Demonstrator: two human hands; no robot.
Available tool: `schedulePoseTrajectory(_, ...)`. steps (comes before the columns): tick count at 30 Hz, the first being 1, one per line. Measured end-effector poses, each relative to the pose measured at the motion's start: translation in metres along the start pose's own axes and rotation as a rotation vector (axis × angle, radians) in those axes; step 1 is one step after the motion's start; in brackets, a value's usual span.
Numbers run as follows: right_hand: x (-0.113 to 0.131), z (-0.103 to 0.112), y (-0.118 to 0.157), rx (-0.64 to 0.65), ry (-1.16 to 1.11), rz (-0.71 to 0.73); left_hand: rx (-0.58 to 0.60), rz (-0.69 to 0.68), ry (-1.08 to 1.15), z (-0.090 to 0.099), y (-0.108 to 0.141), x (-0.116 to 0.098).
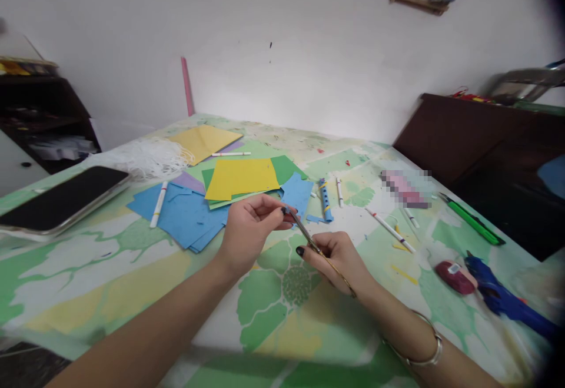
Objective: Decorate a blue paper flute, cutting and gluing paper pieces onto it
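Observation:
Above the table's front half, my left hand pinches a tiny blue scrap, probably paper, between thumb and fingertips. My right hand is closed around slim scissors with gold-coloured handles. Their blade tips reach up to the scrap at my left fingertips; whether the blades are parted is too small to tell. Just beyond my hands are blue paper and a rolled blue paper tube with dark spots and yellow bands. Blue sheets lie left of my left hand, partly behind it.
Yellow paper tops green sheets. A phone and white string are at left. Right are markers, a green cutter, a maroon bundle and a blue glue gun. The wall borders the table's back.

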State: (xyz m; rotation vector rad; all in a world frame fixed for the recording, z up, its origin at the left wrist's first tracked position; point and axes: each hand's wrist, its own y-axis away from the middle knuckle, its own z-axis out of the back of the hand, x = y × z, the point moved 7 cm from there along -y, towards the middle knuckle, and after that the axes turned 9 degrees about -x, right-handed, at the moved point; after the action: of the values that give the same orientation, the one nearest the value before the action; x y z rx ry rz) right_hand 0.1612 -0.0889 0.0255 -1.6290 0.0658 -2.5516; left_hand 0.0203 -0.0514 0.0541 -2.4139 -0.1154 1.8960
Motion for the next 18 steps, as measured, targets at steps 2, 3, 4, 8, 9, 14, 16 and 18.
schedulePoseTrajectory(2,-0.0004,0.0000,0.0001,-0.001,0.002,0.000,0.003,0.000,-0.001,-0.0003,0.0002,-0.0002)
schedulePoseTrajectory(3,-0.0010,0.0000,0.0002,-0.003,0.002,-0.004,0.004,-0.003,-0.001,-0.0005,0.0003,-0.0004)
schedulePoseTrajectory(4,-0.0016,-0.0001,0.0002,-0.004,0.002,-0.008,0.004,-0.004,0.000,-0.0006,0.0003,-0.0005)
schedulePoseTrajectory(8,-0.0029,-0.0001,0.0003,-0.016,0.003,-0.013,0.008,-0.015,0.009,-0.0008,0.0000,-0.0008)
schedulePoseTrajectory(9,-0.0027,0.0001,0.0004,-0.020,0.001,-0.008,0.010,-0.019,0.012,-0.0007,0.0000,-0.0009)
schedulePoseTrajectory(14,-0.0008,0.0001,0.0005,-0.025,-0.014,0.014,0.013,-0.020,0.028,0.0000,0.0001,-0.0006)
schedulePoseTrajectory(16,-0.0010,-0.0001,0.0001,-0.022,-0.021,0.007,0.019,-0.021,0.033,-0.0003,0.0002,-0.0006)
schedulePoseTrajectory(18,-0.0015,-0.0002,-0.0004,-0.021,-0.028,-0.001,0.024,-0.025,0.034,-0.0008,0.0001,-0.0008)
